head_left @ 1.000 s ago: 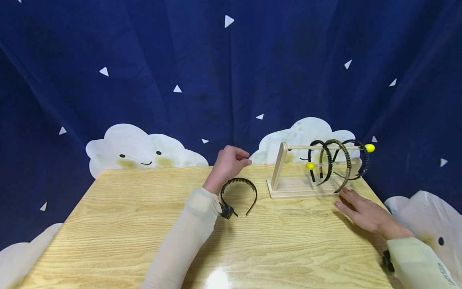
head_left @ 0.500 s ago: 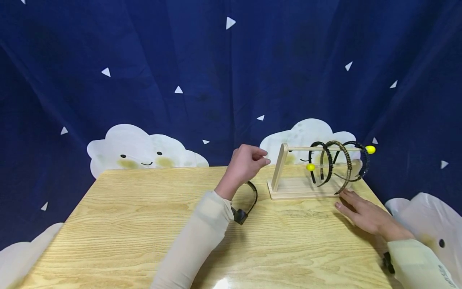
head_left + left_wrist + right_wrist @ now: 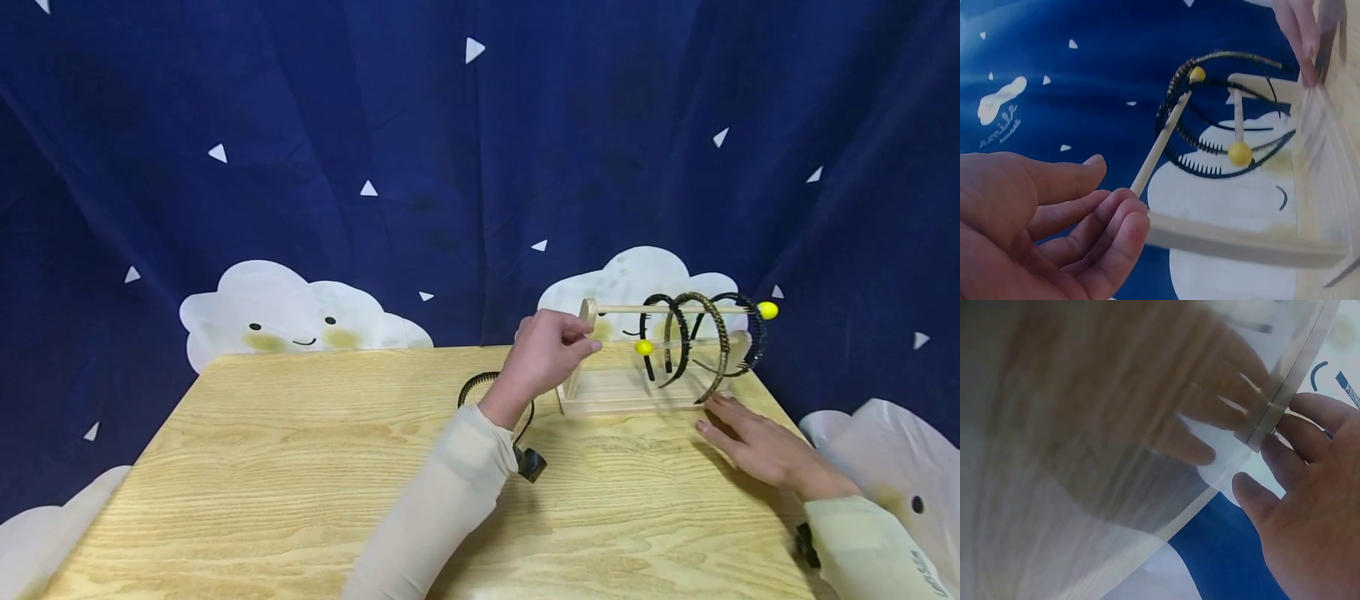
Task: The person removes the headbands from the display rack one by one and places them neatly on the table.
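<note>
A wooden stand point(image 3: 630, 392) with two rods carries three headbands at the right of the table: a black toothed headband point(image 3: 684, 337), a gold-and-dark headband point(image 3: 723, 337) and another dark headband point(image 3: 761, 337). My left hand point(image 3: 545, 354) is at the stand's left upright point(image 3: 1247, 244), its fingers loosely bent and holding nothing. In the left wrist view, thumb and fingers are apart. My right hand point(image 3: 776, 446) touches the base's front right corner with its fingertips point(image 3: 1269, 440). Behind my left wrist lies a black toothed headband point(image 3: 474, 385), partly hidden by the forearm.
Yellow balls cap the front rod point(image 3: 644, 347) and the back rod point(image 3: 767, 310). The wooden table point(image 3: 262, 467) reaches back to a navy curtain point(image 3: 375, 100) with white clouds. Small black cameras sit at both wrists.
My left hand has moved right, from above the loose headband to the stand's left upright. The forearm now covers part of that headband. My right hand has stayed at the base.
</note>
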`<state>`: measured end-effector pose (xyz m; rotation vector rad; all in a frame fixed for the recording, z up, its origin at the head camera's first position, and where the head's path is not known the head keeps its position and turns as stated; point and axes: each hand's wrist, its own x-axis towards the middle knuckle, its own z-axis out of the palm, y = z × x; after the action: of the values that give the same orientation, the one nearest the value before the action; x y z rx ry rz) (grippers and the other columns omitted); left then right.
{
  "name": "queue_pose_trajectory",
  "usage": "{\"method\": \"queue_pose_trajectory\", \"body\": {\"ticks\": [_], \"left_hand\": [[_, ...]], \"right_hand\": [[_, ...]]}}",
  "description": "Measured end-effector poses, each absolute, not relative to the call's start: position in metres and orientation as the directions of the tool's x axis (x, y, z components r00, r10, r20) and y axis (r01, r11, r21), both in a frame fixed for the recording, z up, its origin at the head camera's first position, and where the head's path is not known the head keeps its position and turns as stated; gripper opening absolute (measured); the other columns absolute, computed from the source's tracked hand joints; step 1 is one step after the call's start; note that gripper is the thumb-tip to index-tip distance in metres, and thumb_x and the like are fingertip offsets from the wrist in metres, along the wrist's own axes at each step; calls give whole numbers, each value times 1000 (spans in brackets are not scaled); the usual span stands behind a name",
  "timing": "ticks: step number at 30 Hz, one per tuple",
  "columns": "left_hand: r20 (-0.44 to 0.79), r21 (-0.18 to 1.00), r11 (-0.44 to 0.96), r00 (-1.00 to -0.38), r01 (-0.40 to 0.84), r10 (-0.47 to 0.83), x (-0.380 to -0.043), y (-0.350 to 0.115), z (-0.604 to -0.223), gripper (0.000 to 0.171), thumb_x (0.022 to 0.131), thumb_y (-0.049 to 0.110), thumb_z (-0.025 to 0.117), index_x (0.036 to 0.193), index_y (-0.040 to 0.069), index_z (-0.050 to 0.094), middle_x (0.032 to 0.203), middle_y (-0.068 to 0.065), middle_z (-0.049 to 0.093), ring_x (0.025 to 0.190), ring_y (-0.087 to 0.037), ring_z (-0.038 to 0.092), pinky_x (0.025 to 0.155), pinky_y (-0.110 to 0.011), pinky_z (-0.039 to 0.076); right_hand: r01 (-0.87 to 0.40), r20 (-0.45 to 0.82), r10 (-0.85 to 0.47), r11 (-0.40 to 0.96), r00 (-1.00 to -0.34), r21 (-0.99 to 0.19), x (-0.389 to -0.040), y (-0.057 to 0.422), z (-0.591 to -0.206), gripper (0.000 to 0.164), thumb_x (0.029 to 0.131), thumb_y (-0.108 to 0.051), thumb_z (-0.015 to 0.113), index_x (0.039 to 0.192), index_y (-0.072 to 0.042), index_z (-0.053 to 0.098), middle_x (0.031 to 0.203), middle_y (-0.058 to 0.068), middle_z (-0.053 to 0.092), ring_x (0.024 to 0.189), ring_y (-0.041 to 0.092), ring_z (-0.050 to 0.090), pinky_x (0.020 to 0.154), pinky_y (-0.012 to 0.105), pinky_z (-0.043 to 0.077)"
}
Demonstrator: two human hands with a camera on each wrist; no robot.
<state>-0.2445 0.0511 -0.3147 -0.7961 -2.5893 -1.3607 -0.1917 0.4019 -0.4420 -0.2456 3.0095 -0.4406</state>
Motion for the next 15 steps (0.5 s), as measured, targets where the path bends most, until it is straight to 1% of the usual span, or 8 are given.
{"method": "queue_pose_trajectory", "body": {"ticks": [8,11,13,15], "left_hand": [[292,728,476,-851,494,436,-239,75,-315,25,94,24,74,116,12,77,98,5,76,83,-2,66,77,-18,50],[284,710,495,-847,501,449,-240,85,-315,26,95,26,73,118,14,77,102,6,75,87,-2,66,80,-18,49],[291,689,507,-839,518,460,-240,92,-315,26,95,27,73,118,14,77,103,6,75,87,-1,65,82,-18,49],[304,673,509,-828,536,470,-241,98,-316,24,95,26,73,115,14,78,99,7,75,83,2,64,80,-16,47]], "right_hand": [[-143,-65,-169,945,-983,-295,-190,401,-440,76,105,-54,41,150,8,37,156,33,26,140,55,25,102,74,26],[-147,-60,-172,945,-983,-293,-190,401,-441,76,105,-54,41,150,8,37,156,33,27,141,55,24,103,73,26],[-150,-58,-174,944,-983,-293,-191,401,-440,76,105,-53,41,150,8,37,156,33,26,141,55,24,103,73,26],[-153,-57,-176,944,-983,-292,-191,401,-441,77,105,-53,41,150,9,37,156,34,26,141,55,24,103,73,26]]}}
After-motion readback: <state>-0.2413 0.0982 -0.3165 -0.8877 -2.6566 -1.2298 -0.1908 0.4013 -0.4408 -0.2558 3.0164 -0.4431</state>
